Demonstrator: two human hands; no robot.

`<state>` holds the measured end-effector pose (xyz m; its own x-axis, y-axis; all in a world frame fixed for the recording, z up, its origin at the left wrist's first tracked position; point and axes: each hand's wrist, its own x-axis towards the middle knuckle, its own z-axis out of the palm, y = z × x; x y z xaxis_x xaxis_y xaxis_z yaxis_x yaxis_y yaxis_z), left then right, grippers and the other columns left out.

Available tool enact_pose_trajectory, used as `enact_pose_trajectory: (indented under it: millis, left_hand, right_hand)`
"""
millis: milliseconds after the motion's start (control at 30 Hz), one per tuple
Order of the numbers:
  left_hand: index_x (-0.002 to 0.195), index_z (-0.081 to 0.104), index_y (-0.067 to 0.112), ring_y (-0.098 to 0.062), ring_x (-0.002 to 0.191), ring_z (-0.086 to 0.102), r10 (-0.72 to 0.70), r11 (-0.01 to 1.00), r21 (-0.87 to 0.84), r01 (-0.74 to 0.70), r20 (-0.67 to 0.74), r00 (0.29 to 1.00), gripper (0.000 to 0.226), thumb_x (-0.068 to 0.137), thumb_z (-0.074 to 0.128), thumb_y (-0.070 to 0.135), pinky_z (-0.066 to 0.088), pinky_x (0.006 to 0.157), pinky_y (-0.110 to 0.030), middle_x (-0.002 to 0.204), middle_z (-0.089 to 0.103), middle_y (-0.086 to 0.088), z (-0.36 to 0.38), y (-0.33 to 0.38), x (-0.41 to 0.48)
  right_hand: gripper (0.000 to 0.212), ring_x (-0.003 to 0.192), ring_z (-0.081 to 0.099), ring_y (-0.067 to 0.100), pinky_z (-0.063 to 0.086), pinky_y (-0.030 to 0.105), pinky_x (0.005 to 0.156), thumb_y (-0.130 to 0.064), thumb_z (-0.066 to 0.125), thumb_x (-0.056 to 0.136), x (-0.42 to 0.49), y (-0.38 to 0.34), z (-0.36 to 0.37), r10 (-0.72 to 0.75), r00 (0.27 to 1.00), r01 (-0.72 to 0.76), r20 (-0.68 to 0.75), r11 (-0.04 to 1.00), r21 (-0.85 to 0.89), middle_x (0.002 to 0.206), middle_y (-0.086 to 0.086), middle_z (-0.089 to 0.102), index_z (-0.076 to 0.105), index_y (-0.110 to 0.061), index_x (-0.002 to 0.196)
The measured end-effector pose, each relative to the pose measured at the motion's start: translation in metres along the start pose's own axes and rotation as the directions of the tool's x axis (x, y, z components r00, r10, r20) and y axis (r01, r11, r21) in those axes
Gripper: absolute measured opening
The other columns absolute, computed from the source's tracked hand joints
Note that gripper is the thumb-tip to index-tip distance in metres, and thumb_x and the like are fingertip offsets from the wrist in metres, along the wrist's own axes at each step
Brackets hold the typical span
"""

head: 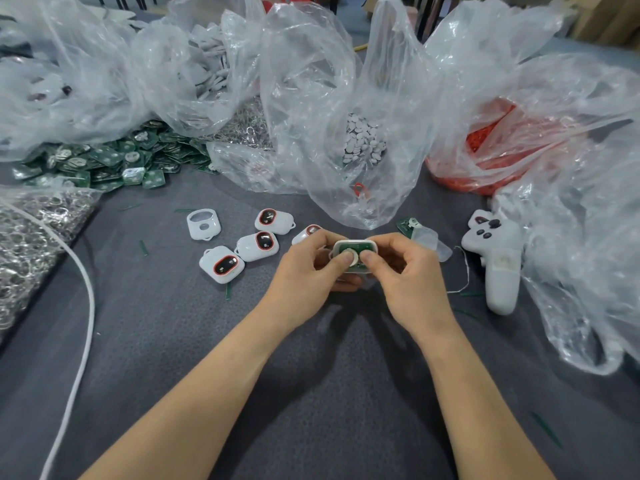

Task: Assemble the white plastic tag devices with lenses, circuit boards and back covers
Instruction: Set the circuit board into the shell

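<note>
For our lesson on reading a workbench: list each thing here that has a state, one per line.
Tag device: back open, circuit board showing, no cover.
Left grip: holds the tag device, thumb on board.
Right grip: holds the tag device, thumb on board.
Empty shell: lying loose, no lens fitted.
Lensed tags: lens fitted, lying lens-up.
Circuit board pile: loose on table.

White plastic tag shells (pixel 247 250) with red-ringed black lenses (pixel 264 240), near centre; green square circuit boards (pixel 104 161), far left; grey cloth tabletop (pixel 311 393).
</note>
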<state>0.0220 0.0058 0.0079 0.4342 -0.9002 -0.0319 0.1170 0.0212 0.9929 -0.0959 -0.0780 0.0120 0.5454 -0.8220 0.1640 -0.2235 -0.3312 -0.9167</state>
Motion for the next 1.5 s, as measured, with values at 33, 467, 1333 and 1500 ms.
enact_pose_trajectory:
  millis: [33, 467, 1333, 1500]
  left_hand:
    - [0.089, 0.056, 0.008, -0.021, 0.066, 0.069, 0.009, 0.999, 0.042, -0.009, -0.016, 1.000, 0.009, 0.095, 0.054, 0.001, 0.059, 0.065, -0.031, 0.081, 0.067, -0.010, 0.000, -0.001, 0.000]
    - [0.085, 0.055, 0.015, -0.019, 0.062, 0.069, 0.040, 0.983, 0.179, -0.032, -0.041, 0.998, 0.014, 0.095, 0.055, 0.006, 0.056, 0.062, -0.032, 0.073, 0.067, 0.000, -0.003, -0.013, 0.008]
    - [0.080, 0.046, 0.022, -0.005, 0.047, 0.062, 0.050, 0.941, 0.338, -0.017, -0.090, 0.995, 0.020, 0.093, 0.051, 0.007, 0.051, 0.053, -0.017, 0.062, 0.063, 0.001, -0.005, -0.008, -0.002]
    - [0.081, 0.043, 0.026, -0.005, 0.045, 0.061, 0.010, 0.941, 0.336, 0.027, -0.107, 0.994, 0.023, 0.095, 0.050, 0.009, 0.047, 0.049, -0.015, 0.062, 0.061, 0.000, -0.016, -0.007, -0.001]
  right_hand:
    - [0.014, 0.078, 0.066, 0.003, 0.052, 0.018, 0.075, -0.007, 0.066, 0.087, 0.000, 0.000, 0.001, 0.000, 1.000, 0.000, 0.000, 1.000, -0.015, 0.083, -0.008, 0.071, 0.068, -0.020, 0.092]
    - [0.013, 0.079, 0.067, 0.002, 0.051, 0.014, 0.071, -0.008, 0.067, 0.086, 0.001, 0.001, 0.002, 0.061, 0.998, -0.062, 0.011, 0.997, 0.034, 0.083, -0.007, 0.072, 0.071, -0.020, 0.091]
    - [0.016, 0.079, 0.070, 0.013, 0.056, 0.027, 0.075, -0.002, 0.067, 0.084, 0.002, -0.006, 0.003, 0.171, 0.977, -0.182, 0.131, 0.980, 0.076, 0.081, -0.001, 0.075, 0.073, -0.017, 0.088]
    - [0.023, 0.071, 0.071, 0.014, 0.057, 0.020, 0.067, 0.008, 0.066, 0.081, 0.015, -0.010, 0.014, 0.225, 0.956, -0.233, 0.189, 0.972, 0.019, 0.072, 0.000, 0.074, 0.072, -0.014, 0.080]
